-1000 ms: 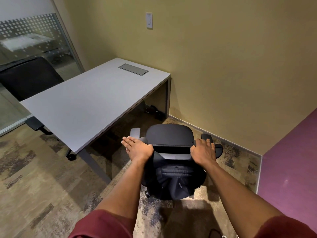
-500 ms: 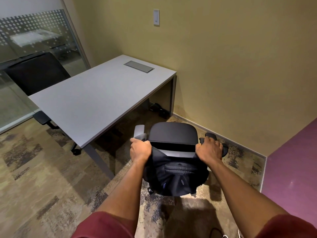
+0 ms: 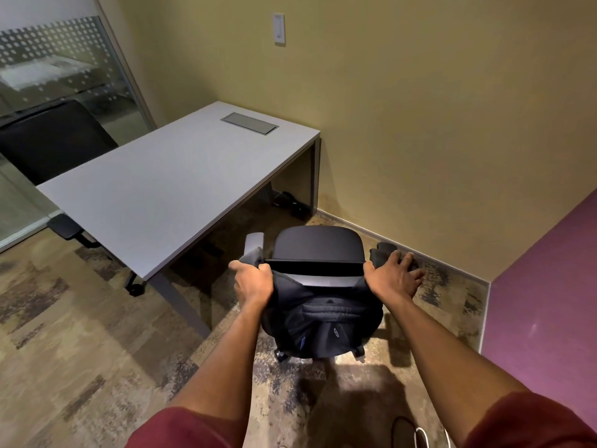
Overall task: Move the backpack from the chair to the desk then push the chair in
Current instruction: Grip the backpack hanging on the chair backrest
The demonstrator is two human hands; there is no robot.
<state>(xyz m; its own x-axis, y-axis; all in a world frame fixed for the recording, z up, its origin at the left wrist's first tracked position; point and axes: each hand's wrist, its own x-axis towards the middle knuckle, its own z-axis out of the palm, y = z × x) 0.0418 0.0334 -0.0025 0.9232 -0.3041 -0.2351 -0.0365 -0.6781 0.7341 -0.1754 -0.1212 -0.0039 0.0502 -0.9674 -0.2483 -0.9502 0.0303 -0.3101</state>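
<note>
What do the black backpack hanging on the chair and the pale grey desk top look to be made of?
The black backpack looks like woven synthetic fabric, matte, with soft folds and stitched seams. The pale grey desk top looks like smooth laminate over board, with an even, low-sheen, flat surface and crisp edge; its core is hidden.

One head-worn wide view looks steeply down, close over the chair (image 3: 318, 250) beside the desk (image 3: 168, 192).

Backpack (image 3: 323, 321) was matt black woven cloth w/ stitched seams. Chair (image 3: 318, 245) seat looked smooth, matt black. Table (image 3: 168, 185) top: smooth matt grey laminate, brushed-metal hatch (image 3: 249, 123) upper centre. Carpet (image 3: 80, 350) rough, mottled.
</note>
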